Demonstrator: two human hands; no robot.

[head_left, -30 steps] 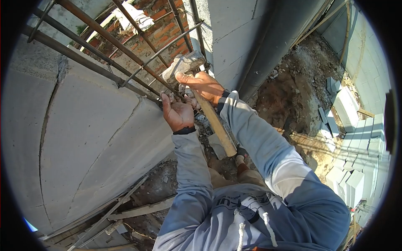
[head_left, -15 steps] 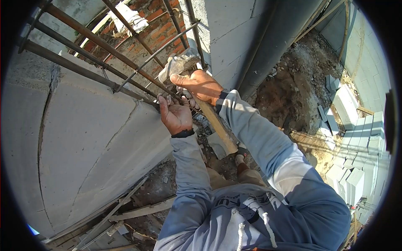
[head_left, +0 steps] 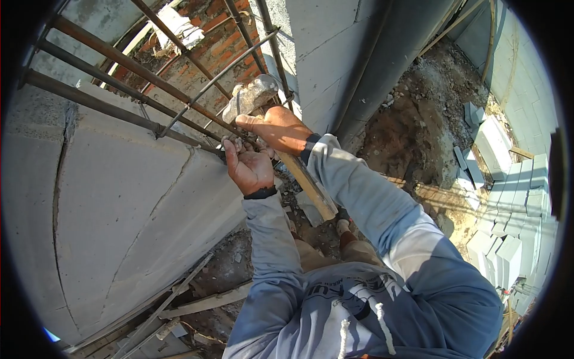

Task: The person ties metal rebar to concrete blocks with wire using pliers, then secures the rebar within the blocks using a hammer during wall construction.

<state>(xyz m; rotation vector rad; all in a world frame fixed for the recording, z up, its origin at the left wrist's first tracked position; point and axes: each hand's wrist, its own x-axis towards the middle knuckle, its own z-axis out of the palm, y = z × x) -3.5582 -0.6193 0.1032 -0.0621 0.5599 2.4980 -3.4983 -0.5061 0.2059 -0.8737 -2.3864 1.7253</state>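
Note:
My right hand [head_left: 281, 130] is closed around the wooden handle of a hammer [head_left: 308, 188]. The hammer's lumpy grey head, which looks caked in mortar, sits just beyond my fist, against the steel bars. Below and left of it, my left hand [head_left: 251, 169] is turned palm up with its fingers curled in at the lower end of the rebar cage [head_left: 188, 105]. What those fingers pinch is hidden among the bars. The two hands are almost touching.
A grey block wall [head_left: 125, 191] runs along the left under the bars. Beyond the cage is a brick wall [head_left: 224, 57]. A dark pipe-like column [head_left: 382, 60] stands to the right. Pale blocks [head_left: 514, 197] are stacked at far right; wooden planks [head_left: 206, 301] lie below.
My right hand and the hammer have shifted slightly left and down, closer to my left hand. My left hand stays in nearly the same spot. The view has moved a little.

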